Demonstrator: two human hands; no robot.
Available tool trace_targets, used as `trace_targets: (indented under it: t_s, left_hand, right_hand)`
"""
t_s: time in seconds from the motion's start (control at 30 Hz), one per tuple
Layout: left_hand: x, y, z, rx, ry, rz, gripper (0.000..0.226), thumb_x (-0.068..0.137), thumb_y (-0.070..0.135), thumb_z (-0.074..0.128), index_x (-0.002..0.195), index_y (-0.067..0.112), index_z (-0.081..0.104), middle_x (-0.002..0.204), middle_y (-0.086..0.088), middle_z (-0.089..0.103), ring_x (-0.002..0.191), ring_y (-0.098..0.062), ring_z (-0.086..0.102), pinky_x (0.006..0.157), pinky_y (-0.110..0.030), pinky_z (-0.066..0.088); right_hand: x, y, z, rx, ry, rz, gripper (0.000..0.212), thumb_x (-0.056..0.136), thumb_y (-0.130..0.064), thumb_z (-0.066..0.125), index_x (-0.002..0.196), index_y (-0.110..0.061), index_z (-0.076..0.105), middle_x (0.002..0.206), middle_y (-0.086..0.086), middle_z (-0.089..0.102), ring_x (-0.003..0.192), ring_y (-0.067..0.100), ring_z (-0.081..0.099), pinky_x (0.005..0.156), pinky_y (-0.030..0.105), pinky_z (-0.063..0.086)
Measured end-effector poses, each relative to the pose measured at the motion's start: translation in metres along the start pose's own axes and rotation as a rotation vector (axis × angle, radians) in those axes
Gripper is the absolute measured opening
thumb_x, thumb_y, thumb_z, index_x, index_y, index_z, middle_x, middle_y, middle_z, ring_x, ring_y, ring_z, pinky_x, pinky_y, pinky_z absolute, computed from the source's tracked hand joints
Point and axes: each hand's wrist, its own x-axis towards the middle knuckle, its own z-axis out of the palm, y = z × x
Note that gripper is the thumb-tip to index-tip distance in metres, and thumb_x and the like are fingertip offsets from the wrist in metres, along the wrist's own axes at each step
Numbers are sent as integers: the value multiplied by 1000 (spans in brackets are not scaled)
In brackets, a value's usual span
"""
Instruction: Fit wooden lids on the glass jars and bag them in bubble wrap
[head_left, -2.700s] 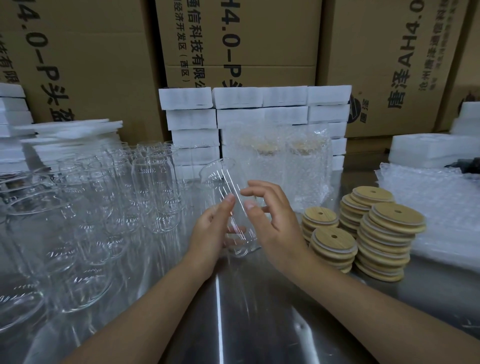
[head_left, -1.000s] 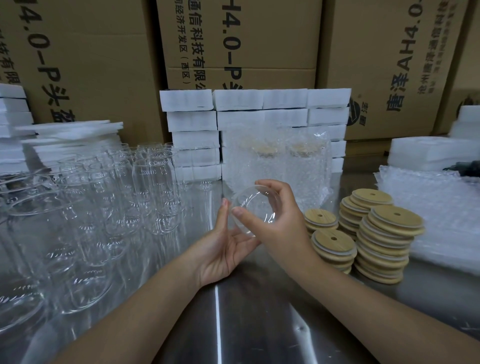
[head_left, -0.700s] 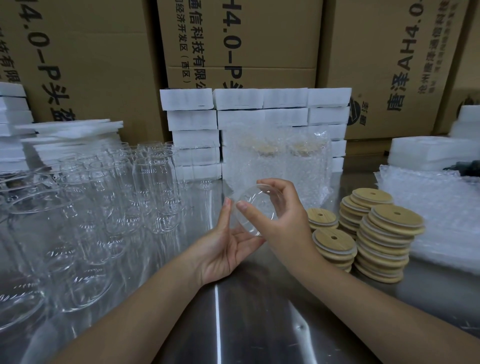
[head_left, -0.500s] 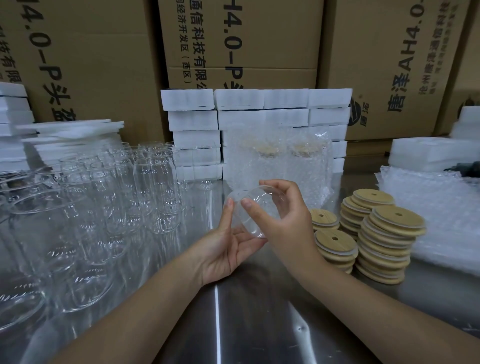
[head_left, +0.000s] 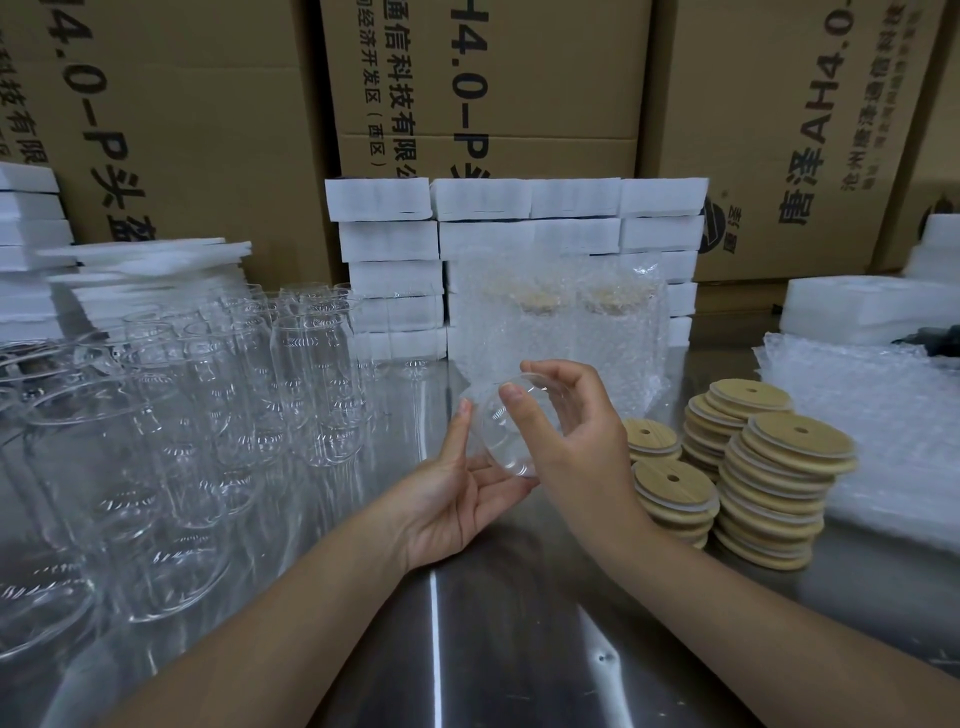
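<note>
A clear glass jar (head_left: 501, 431) is held tilted above the metal table, its mouth turned toward me. My right hand (head_left: 576, 441) grips it, thumb on the near rim and fingers curled over the far side. My left hand (head_left: 457, 488) lies palm up under the jar, thumb straight against its left side and fingers beneath its base. Round wooden lids (head_left: 779, 467), each with a small hole, stand in several stacks just right of my right hand. Two lidded jars in bubble wrap (head_left: 561, 332) stand behind my hands.
Many empty glass jars (head_left: 208, 405) crowd the left of the steel table (head_left: 519, 649). Flat bubble-wrap bags (head_left: 883, 415) lie at the right. White foam blocks (head_left: 519, 228) are stacked behind, in front of large cardboard boxes (head_left: 483, 78).
The jar went from upright between both hands to tilted with its mouth toward me. My left hand opened under it; my right hand took the rim and has turned it slightly.
</note>
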Motion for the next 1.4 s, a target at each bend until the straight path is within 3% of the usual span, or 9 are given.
trace_targets:
  t_s: [0.2,0.63,0.8,1.0,1.1,1.17,1.23,1.33,1.4]
  left_hand:
    - [-1,-1,2,33,31,3,85,72,62,47,118,-9,57,117,-25,66,93,-21,72,76,-22,59]
    - [3,-1,0,87,78,22,86,76,65,44,125,-5,55,122,-24,64,101,-22,69,88,-25,55]
    - [5,-2,-2,77,94,25,84,72,65,48,120,-4,57,116,-24,67,94,-23,72,76,-24,59]
    - [7,-2,-4,100,122,23,84,70,67,48,119,0,58,114,-24,68,96,-25,72,75,-25,60]
    - [8,-5,-3,106,142,67,81,77,69,40,127,7,56,118,-21,67,95,-25,71,78,-27,60]
    - [9,-6,-2,99,158,123,72,89,66,31,133,14,53,115,-18,69,88,-25,72,71,-28,60]
    - [9,-6,-1,45,183,151,64,96,61,28,140,18,46,114,-19,69,84,-29,71,65,-34,61]
    - [6,-5,3,3,223,145,63,94,66,32,148,34,29,126,-20,60,99,-35,65,55,-33,56]
    - [4,-4,6,58,227,141,72,83,73,41,146,40,29,126,-15,60,107,-32,64,61,-34,53]
  right_hand:
    - [0,-1,1,-9,7,-14,39,72,-47,66,102,-22,60,109,-8,66,109,2,59,100,29,47]
    - [1,0,0,-37,-6,-50,22,87,-40,53,102,-24,60,105,-11,66,104,-3,59,92,17,44]
    - [1,1,0,-57,-11,-52,14,99,-23,45,103,-22,59,103,-12,65,100,-7,58,85,7,40]
    - [-1,0,0,-75,12,-71,20,103,-18,34,110,-24,52,110,-8,65,104,-2,59,90,12,41]
    - [0,-1,-1,-22,7,-27,22,103,-15,34,113,-31,46,114,-7,66,90,2,61,85,8,42]
    - [1,-2,-1,38,-9,40,24,102,-12,37,110,-29,52,115,-8,64,95,-5,62,89,11,44]
    - [2,-2,-1,77,-26,118,21,101,-12,40,106,-23,58,114,-9,61,86,-12,62,77,8,47]
    - [4,2,0,59,-64,203,19,100,-19,43,108,-25,59,101,-18,59,78,-16,59,68,7,45]
    - [3,4,1,15,-118,222,19,101,-22,43,112,-29,56,100,-20,57,75,-21,56,67,1,43]
